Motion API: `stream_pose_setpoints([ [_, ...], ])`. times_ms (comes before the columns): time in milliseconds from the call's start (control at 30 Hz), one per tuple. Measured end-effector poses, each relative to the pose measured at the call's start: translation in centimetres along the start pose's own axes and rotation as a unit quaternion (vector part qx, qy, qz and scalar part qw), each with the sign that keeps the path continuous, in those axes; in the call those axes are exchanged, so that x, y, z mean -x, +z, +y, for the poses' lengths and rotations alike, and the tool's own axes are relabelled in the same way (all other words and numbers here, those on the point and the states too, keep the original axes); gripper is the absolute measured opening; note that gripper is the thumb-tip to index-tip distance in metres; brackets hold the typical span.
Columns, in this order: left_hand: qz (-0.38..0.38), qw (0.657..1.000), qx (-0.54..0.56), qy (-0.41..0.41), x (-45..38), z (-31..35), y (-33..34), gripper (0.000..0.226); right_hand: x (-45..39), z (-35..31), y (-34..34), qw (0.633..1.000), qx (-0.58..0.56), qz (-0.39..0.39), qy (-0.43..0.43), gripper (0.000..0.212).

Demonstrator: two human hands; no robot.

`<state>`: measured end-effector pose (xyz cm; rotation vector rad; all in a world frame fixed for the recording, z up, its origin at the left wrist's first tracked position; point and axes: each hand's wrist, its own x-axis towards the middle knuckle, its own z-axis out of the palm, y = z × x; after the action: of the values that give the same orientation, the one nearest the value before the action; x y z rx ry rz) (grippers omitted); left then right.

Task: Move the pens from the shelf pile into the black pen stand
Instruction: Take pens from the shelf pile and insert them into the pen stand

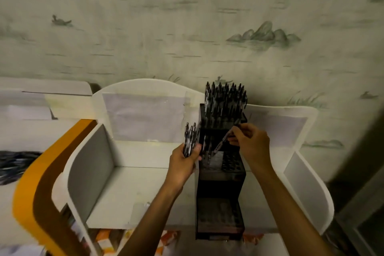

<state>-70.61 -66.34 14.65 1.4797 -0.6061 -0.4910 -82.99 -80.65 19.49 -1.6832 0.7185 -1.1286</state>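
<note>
Centre of the frame: a tall black pen stand (221,174) stands on a white shelf unit (128,191) against wallpaper printed with ducks and rocks. The stand is stepped. Its upper tier, just above centre, is packed with upright pens (225,100); its middle tier, a perforated plate of holes, carries only a few pens along its left edge, with the holes to the right unfilled. A lower tier near the bottom of the frame appears vacant, though it is dim.

Left hand (187,162): fingers curled around a bundle of pens (190,139), held upright just beside the stand's left wall. Right hand (250,141): thumb and fingertips pinch the upper end of a single pen (223,140), which slants down and leftward so that its tip sits at or just above the holes of the middle tier. Whether the tip has entered a hole cannot be determined.

No loose pile of pens is visible on the shelf; the bundle in the left hand is the evident supply.

Handling, as judged: the pens are light, rigid and smooth-barrelled, liable to slide within a loose bundle. A pinch near the clicker end leaves the tip free to aim. The holes look narrow, so each pen probably needs to be brought upright before release.

An orange curved panel (52,151) occupies the lower left.
</note>
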Motion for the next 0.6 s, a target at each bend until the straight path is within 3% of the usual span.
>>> stream_pose_setpoints([
  [200, 0.007, 1.0, -0.007, 0.002, -0.5, -0.9, -0.7, 0.017, -0.9, 1.2, -0.2, 0.981, 0.137, -0.017, -0.133, 0.008],
  [367, -0.007, 0.998, 0.054, -0.019, -0.6, -0.9, -1.0, 0.029, -1.2, 1.8, 0.6, 0.972, 0.168, -0.025, -0.163, 0.012],
  [600, 0.005, 0.999, 0.052, -0.008, -0.8, -0.1, -1.3, 0.019, -1.3, 2.6, 1.7, 0.965, 0.187, -0.043, -0.176, 0.013],
])
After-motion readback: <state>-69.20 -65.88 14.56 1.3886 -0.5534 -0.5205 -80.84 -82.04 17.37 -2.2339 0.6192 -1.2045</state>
